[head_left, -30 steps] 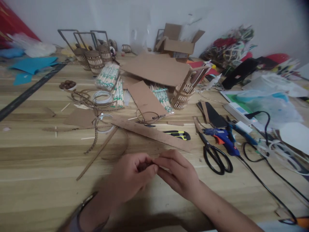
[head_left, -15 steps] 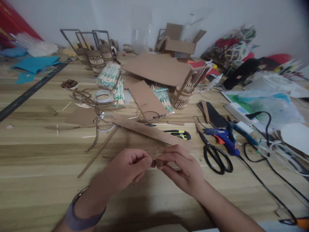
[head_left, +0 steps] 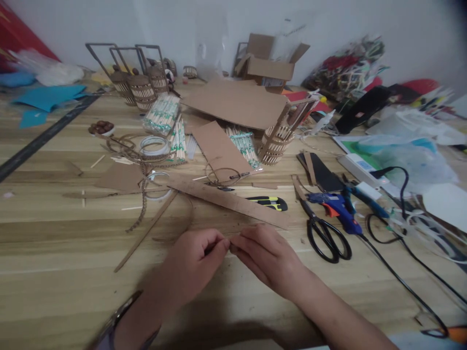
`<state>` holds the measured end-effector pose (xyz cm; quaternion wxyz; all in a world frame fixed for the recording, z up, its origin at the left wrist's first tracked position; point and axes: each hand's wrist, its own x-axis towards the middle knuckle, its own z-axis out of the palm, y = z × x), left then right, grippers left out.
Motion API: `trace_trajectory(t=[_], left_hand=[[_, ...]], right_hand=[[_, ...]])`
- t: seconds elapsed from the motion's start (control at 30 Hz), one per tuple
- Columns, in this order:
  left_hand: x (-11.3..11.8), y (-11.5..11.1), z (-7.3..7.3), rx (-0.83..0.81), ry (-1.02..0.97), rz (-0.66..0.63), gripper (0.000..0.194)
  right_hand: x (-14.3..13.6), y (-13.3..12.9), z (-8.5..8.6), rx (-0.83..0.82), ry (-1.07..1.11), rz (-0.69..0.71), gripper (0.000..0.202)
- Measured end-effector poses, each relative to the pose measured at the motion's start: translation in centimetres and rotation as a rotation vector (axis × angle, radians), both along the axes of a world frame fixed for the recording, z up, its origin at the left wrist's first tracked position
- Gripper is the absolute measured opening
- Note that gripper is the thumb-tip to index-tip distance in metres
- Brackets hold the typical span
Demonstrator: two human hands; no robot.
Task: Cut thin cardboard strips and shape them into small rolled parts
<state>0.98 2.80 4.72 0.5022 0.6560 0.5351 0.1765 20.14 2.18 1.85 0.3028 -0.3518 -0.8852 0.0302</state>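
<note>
My left hand (head_left: 193, 262) and my right hand (head_left: 270, 260) meet fingertip to fingertip above the near part of the wooden table. Both are closed in a pinch around a small brown cardboard piece (head_left: 232, 247), almost wholly hidden by the fingers. Just beyond them lies a long cardboard strip (head_left: 226, 200), partly over a black-and-yellow utility knife (head_left: 272, 202). To the right of my right hand are black-handled scissors (head_left: 323, 233) and a blue glue gun (head_left: 339, 209). A thin brown strip (head_left: 146, 233) lies left of my left hand.
Rolls of tape (head_left: 155, 146), bundled chopsticks (head_left: 162, 114) and cardboard sheets (head_left: 237, 102) cover the middle. Small stick-covered buckets (head_left: 143, 92) with tall handles stand at the back left, another bucket (head_left: 275, 141) right of centre. Black cables (head_left: 401, 287) run along the right.
The brown piece, visible between my fingers before, is now mostly covered. My fingertips have drawn closer together, and my right fingers lie flatter over it. The view has shifted slightly.
</note>
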Motion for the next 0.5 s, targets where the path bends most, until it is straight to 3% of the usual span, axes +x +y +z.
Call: trace_trajectory(t=[0.27, 0.37, 0.5], left_hand=[[0.99, -0.78, -0.96, 0.071, 0.090, 0.097, 0.018], [0.92, -0.65, -0.83, 0.023, -0.015, 0.112, 0.016], [0.29, -0.28, -0.92, -0.172, -0.264, 0.040, 0.022]], right_hand=[[-0.11, -0.22, -1.08, 0.025, -0.051, 0.018, 0.017], [-0.21, -0.20, -0.83, 0.007, 0.058, 0.019, 0.016], [-0.08, -0.33, -0.43, -0.133, 0.307, 0.050, 0.016]])
